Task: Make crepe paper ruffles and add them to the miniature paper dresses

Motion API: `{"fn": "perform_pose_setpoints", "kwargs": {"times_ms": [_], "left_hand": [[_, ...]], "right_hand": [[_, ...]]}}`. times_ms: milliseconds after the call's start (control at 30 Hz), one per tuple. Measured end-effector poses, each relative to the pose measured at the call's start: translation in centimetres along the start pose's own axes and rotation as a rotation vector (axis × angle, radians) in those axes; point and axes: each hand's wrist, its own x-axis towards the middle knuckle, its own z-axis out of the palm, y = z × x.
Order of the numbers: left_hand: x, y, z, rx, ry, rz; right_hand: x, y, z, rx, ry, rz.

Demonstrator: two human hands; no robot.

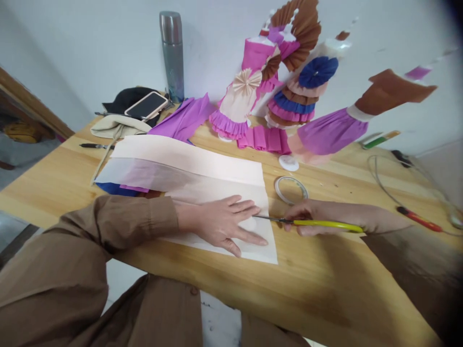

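Note:
A large sheet of pale crepe paper (224, 176) lies folded across the wooden table, with a crease running along it. My left hand (224, 224) presses flat on its right part, fingers spread. From the right, my right hand (302, 214) grips a pair of scissors (325, 223) with yellow handles, held around the pivot area. Their thin dark blades point left over the paper's right edge and reach close to my left fingertips. Whether the blades are parted is too fine to tell. Under the left end of the sheet, a piece of blue paper (117, 189) and some purple show.
Paper dress figures (235, 103) stand along the wall, one with a brown top (392, 91) leaning right. A tape roll (291, 189) lies beyond my right hand. A thermos (171, 58), a phone (146, 105) and purple paper (184, 118) sit at the back left. A cable (383, 188) curls at right.

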Motion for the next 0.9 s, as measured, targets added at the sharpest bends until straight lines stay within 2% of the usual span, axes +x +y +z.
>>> {"fn": "perform_pose_setpoints", "kwargs": {"times_ms": [200, 367, 700, 767, 900], "left_hand": [[-0.1, -0.1, 0.3, -0.009, 0.010, 0.005], [0.0, -0.1, 0.2, -0.002, -0.001, 0.004], [-0.3, 0.1, 0.1, 0.112, 0.147, 0.047], [-0.3, 0.1, -0.5, 0.075, 0.116, 0.045], [-0.3, -0.3, -2.4, -0.109, -0.027, -0.015]], "right_hand": [[0.4, 1.3, 0.1, 0.085, 0.003, 0.066], [0.3, 1.0, 0.2, 0.091, 0.003, 0.063], [0.6, 0.6, 1.1, 0.052, 0.027, -0.004], [0.5, 0.4, 1.2, 0.053, 0.019, 0.022], [-0.1, -0.2, 1.0, 0.052, 0.008, 0.133]]}}
